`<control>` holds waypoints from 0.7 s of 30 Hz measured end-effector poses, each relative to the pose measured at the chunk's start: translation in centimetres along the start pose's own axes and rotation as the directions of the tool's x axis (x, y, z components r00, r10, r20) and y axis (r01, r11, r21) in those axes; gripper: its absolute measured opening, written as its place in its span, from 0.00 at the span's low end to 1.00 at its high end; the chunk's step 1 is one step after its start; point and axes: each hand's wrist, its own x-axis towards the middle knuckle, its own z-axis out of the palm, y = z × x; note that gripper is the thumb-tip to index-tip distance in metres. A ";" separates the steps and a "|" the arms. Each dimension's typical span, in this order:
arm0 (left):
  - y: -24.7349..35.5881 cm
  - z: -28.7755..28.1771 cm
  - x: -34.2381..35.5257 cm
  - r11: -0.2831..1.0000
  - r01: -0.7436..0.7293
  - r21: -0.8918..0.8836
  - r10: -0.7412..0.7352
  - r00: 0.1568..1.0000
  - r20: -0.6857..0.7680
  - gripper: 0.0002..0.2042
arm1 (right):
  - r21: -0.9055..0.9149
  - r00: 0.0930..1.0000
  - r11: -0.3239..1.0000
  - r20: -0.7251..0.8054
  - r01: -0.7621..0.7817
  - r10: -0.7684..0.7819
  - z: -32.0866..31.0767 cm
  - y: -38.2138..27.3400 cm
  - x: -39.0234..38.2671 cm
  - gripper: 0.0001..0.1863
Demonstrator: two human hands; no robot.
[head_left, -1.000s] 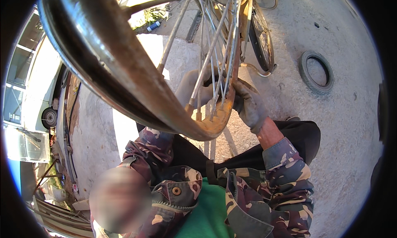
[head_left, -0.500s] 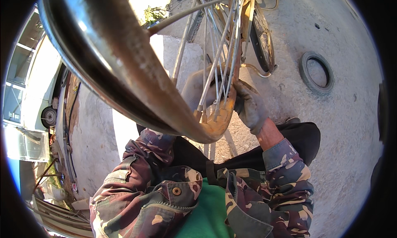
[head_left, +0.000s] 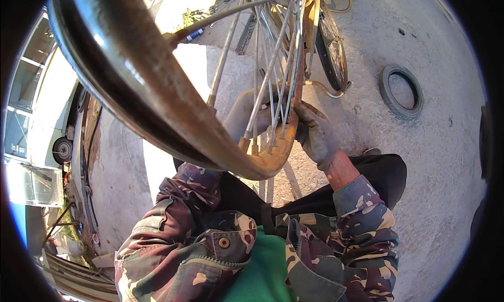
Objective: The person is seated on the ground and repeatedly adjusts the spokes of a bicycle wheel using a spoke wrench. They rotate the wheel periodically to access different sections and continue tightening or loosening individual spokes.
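Observation:
A rusty bicycle wheel with no tyre on its rim [head_left: 131, 65] fills the upper left and middle, standing upright in front of me. Its metal spokes [head_left: 270, 73] run up from the rim's near end. My left hand [head_left: 240, 113], in a grey glove, reaches behind the spokes to the far part of the rim; spokes and rim hide its fingers. On the rim's right side is my right hand [head_left: 318, 136], also gloved, its fingers bent and closed against the rim edge. Whether it pinches anything small there is hidden.
Beyond the wheel stands more of the bicycle, with another wheel [head_left: 332, 50]. A loose black tyre [head_left: 400, 92] lies on the concrete at the right. At the far left are a vehicle wheel [head_left: 62, 150] and long boards [head_left: 79, 273]. My bent knee [head_left: 386, 178] is beside my right forearm.
The bicycle wheel has turned a little, with its rim and spokes shifting slightly left. My left hand has shifted slightly left behind the spokes, while my right hand stays nearly in place.

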 end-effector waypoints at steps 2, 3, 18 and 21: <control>0.7 0.0 0.1 0.997 0.034 0.066 -0.034 0.999 0.007 0.14 | 0.009 1.000 1.000 0.008 -0.007 0.007 0.2 0.0 0.0 0.20; 1.0 0.0 0.1 0.994 0.051 0.099 -0.052 0.999 0.009 0.15 | 0.004 1.000 1.000 0.004 -0.009 0.009 0.2 -0.1 0.0 0.20; 2.1 -0.5 1.3 0.975 0.204 -0.083 -0.191 0.972 0.140 0.11 | -0.006 1.000 1.000 0.014 0.018 -0.018 0.6 0.0 -0.5 0.21; 2.6 0.2 1.3 0.979 0.194 -0.062 -0.189 0.979 0.077 0.12 | 0.009 1.000 1.000 -0.004 0.011 -0.011 0.6 -0.1 -0.4 0.22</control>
